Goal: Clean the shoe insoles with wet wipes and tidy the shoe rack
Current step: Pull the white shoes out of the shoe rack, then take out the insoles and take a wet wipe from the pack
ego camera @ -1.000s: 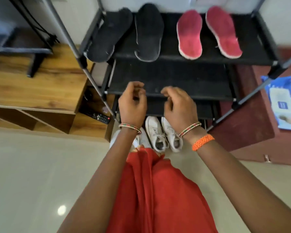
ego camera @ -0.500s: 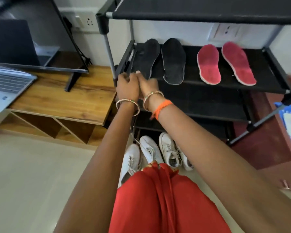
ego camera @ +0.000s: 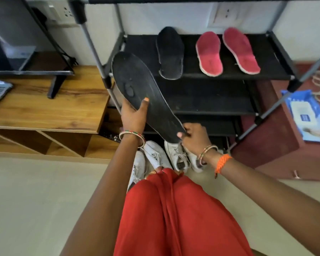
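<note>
Bare arms, beaded bangles (ego camera: 132,136) on both wrists, an orange thread band (ego camera: 222,162), red garment (ego camera: 174,215).

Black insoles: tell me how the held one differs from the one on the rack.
The held black insole is lifted off the shoe rack, gripped by the left hand and pinched at its end by the right hand; the shelved black insole lies flat, untouched. The held one tilts diagonally; the shelved one points straight back. Both are black and similarly shaped.

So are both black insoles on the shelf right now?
No, one black insole lies on the shelf; both hands hold the other.
</note>
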Tool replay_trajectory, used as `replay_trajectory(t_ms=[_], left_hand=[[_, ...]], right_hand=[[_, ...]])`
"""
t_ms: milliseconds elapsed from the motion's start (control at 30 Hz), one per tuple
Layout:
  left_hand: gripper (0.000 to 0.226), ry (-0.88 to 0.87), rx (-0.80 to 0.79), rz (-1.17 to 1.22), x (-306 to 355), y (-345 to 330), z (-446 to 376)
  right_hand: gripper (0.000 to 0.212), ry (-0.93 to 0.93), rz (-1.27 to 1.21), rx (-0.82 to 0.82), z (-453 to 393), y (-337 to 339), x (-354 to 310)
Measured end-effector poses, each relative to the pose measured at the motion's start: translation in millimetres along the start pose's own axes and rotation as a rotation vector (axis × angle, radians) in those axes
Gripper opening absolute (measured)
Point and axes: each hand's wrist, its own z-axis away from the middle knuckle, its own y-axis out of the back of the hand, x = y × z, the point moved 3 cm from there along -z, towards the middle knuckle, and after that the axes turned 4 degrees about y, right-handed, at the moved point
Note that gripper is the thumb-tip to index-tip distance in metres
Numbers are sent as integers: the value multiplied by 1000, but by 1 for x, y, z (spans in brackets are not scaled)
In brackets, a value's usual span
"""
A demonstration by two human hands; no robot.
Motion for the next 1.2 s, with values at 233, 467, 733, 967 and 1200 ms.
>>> replay_trajectory(t_ms=[233,467,733,967,1200], left_hand=[[21,83,-280,-279,-106,-97,48],[69,332,-818,-730,-216,-189,76],[78,83,-1040,-1136,-266,-224,49],[64,54,-961,-1039,-290,-244,18],[49,-73,-1055,-1096,-298,-247,29]], right_hand=[[16,-382,218,49,60,54,185],[16,-826,160,75,115,54,303],[19,-1038,65,31,74,23,364],[28,-1021,-96,28,15,-6,407],[24,-1118,-392,-111,26,-17,408]])
